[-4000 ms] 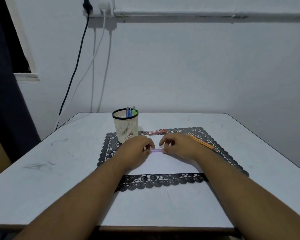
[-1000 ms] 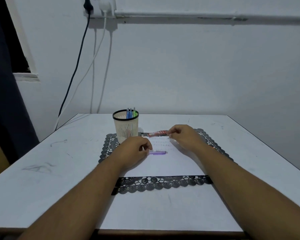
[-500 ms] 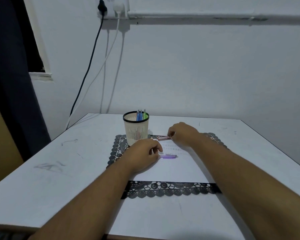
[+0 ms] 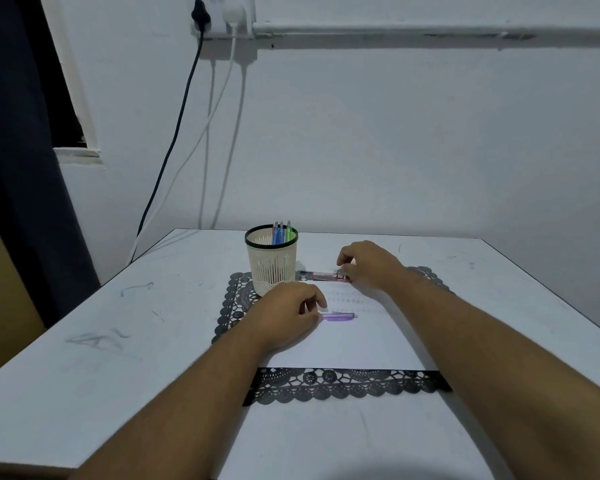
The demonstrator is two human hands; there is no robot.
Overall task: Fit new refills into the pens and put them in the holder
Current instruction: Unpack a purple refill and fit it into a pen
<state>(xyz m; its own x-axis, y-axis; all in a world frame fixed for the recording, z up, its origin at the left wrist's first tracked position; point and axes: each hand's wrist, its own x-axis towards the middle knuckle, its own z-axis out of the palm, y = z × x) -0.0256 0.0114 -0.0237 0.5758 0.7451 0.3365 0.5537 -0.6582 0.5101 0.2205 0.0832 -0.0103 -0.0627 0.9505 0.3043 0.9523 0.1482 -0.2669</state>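
Note:
My left hand (image 4: 288, 315) grips one end of a purple pen barrel (image 4: 340, 317) that lies on the white mat (image 4: 343, 344). My right hand (image 4: 368, 265) reaches to the mat's far edge and pinches the right end of a red refill packet (image 4: 326, 276). A cream mesh holder (image 4: 272, 259) with a black rim stands just beyond my left hand, with blue and green pens (image 4: 282, 233) upright in it.
The mat has a black lace border (image 4: 343, 386) and lies on a white table (image 4: 118, 341). Power cables (image 4: 174, 143) hang down the wall behind the table's far left corner. A dark curtain (image 4: 11, 133) fills the left side.
My right hand left the purple pen and moved back to the red refill packet, then pinched it. My left hand kept hold of the purple pen. The camera turned slightly left.

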